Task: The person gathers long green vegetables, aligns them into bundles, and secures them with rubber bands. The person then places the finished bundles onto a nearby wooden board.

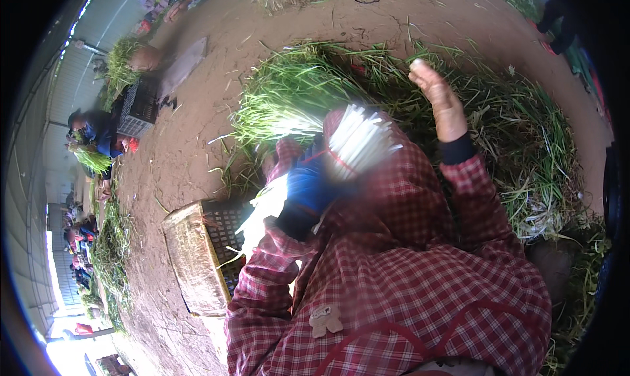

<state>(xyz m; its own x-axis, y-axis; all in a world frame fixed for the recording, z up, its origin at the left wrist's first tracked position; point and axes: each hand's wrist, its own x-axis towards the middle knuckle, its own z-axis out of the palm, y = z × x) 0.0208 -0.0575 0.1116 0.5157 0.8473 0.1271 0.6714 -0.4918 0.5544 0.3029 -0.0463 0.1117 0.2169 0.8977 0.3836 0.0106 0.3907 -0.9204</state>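
Observation:
My left hand (311,181), in a blue glove, is closed around a bundle of pale-stemmed green plants (358,142). A thin red band circles the white stems, whose ends point up and to the right; bright leaves trail to the lower left of the glove. Bare and raised, my right hand (441,102) is apart from the bundle on its right, above the loose greens, with nothing in it. Its fingers are held close together but stretched out. A fanned heap of green stalks (290,95) lies just beyond the glove.
Loose leaves (521,129) cover the ground ahead and right. A black plastic crate with a worn pale side (192,258) stands left. Farther left, a person in blue (96,129) holds greens beside another crate (135,112). More people and piles of greens line the far left.

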